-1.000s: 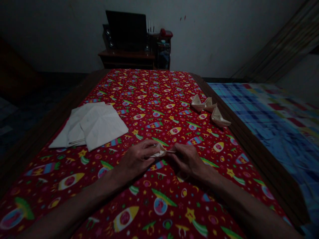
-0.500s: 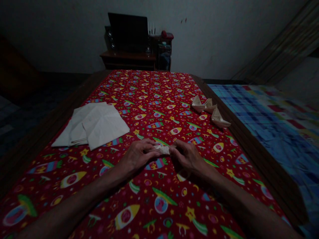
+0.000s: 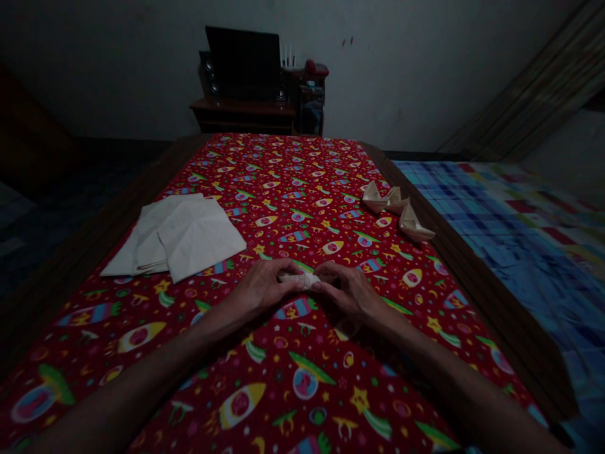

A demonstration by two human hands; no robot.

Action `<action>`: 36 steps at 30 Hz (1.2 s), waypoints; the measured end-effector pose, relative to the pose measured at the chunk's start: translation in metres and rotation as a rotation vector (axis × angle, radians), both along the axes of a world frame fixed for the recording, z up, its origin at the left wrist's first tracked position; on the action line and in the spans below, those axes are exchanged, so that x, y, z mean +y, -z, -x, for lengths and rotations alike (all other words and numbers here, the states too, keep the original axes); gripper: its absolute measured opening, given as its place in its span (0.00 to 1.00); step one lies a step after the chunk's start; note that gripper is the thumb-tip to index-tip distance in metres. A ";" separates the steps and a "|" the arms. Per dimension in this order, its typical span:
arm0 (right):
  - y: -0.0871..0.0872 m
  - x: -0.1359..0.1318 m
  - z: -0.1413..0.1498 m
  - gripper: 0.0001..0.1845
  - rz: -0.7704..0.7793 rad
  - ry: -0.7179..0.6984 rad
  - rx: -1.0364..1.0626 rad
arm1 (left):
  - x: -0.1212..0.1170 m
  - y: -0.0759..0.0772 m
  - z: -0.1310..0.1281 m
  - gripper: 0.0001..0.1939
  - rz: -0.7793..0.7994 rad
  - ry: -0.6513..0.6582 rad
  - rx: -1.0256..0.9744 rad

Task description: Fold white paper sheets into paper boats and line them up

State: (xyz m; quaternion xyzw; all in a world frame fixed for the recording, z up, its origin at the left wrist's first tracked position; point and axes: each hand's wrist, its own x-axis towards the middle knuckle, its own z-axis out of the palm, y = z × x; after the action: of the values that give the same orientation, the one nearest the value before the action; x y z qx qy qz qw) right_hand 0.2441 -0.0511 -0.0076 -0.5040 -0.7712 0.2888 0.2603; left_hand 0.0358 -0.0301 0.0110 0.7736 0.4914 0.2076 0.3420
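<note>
Between my two hands is a small piece of folded white paper (image 3: pixel 306 279), just above or on the red patterned cloth (image 3: pixel 295 353); its shape is mostly covered by fingers. My left hand (image 3: pixel 270 285) pinches its left end between thumb and fingers. At the right end, my right hand (image 3: pixel 348 289) closes on it the same way. Left of my hands lies a fanned stack of creased white paper sheets (image 3: pixel 201 236). Over to the right stand folded paper boats (image 3: pixel 414 226), grouped near the cloth's right side.
A dark wooden border (image 3: pixel 482 296) runs along the cloth's right side. Beyond the far end stand a desk (image 3: pixel 243 108) with a black monitor (image 3: pixel 244 63), speakers and a red telephone (image 3: pixel 316 68). A blue plaid sheet (image 3: pixel 472 208) spreads at the right.
Both hands stay on the folded paper, and its visible part has shifted slightly left. The right fingers have moved a little left along it. The sheets and boats stay in place.
</note>
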 end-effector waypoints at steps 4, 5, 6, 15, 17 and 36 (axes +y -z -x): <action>-0.004 0.003 0.003 0.08 0.066 0.043 -0.069 | 0.003 0.002 0.001 0.07 -0.080 0.041 -0.001; -0.003 0.003 0.003 0.09 0.062 0.057 -0.088 | 0.004 0.003 0.001 0.07 -0.102 0.057 -0.006; -0.003 0.003 0.004 0.10 0.046 0.072 -0.103 | 0.004 0.005 0.002 0.07 -0.119 0.071 -0.007; 0.003 0.005 0.004 0.13 -0.063 0.090 -0.241 | 0.013 0.012 0.001 0.10 -0.152 0.055 0.112; 0.003 0.005 0.004 0.14 -0.082 0.095 -0.295 | 0.015 0.014 0.003 0.10 -0.195 0.057 0.164; -0.003 -0.008 -0.001 0.07 -0.180 0.025 -0.382 | 0.014 0.017 0.016 0.14 -0.542 0.160 0.148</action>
State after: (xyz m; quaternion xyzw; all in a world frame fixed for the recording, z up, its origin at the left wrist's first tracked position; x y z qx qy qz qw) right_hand 0.2450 -0.0588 -0.0044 -0.5338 -0.8231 0.1145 0.1567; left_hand 0.0198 -0.0158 -0.0056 0.8861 0.3789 0.2469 0.1013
